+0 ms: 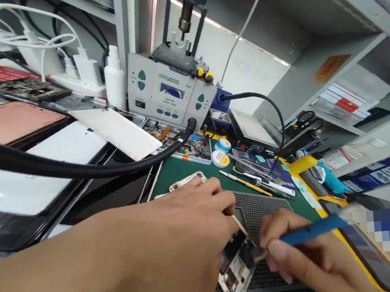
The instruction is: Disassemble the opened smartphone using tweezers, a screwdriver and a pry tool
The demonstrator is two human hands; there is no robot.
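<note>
- Left hand grips the opened phone, fingers curled over its upper edge.
- Right hand pinches a blue tool, its tip touching the phone.
- Phone lies on a grey mesh pad.

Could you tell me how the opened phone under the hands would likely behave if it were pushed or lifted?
The opened phone is probably stiff and light, being a thin flat frame. Its bare circuit parts look fragile. Resting on the mesh mat, it likely slides little, and the left hand holds it.
</note>
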